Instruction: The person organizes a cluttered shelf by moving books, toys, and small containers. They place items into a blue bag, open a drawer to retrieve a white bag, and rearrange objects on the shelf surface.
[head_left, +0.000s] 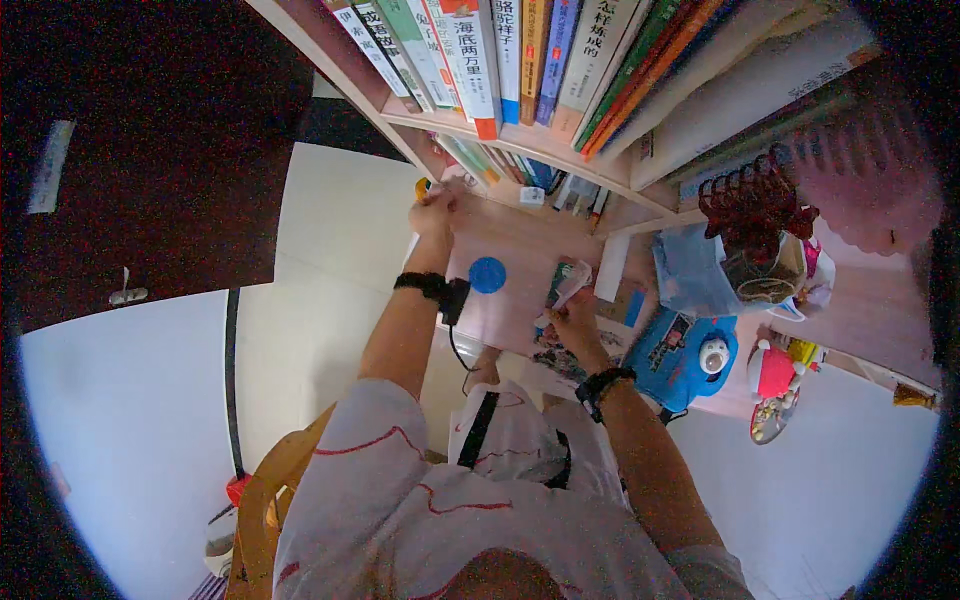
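Note:
My left hand (432, 213) is at the desk's far left corner, fingers curled beside a small yellow object (422, 188). Whether the fingers grip it is too blurred to tell. My right hand (579, 321) pinches a pale, partly see-through piece of plastic or paper (573, 283) above printed papers (556, 358). Between my hands, a flat blue disc (487, 275) rests on the pale wooden desk (510, 307). Each wrist wears a black band, and a small black box with a cable (453, 301) is attached at the left one.
Bookshelves (517, 142) full of upright books rise behind the desk. A small white box (532, 196) stands below them. To the right are a clear plastic bag (694, 270), a brown claw hair clip (757, 199), a blue case (679, 360) and a red-and-white plush toy (774, 371).

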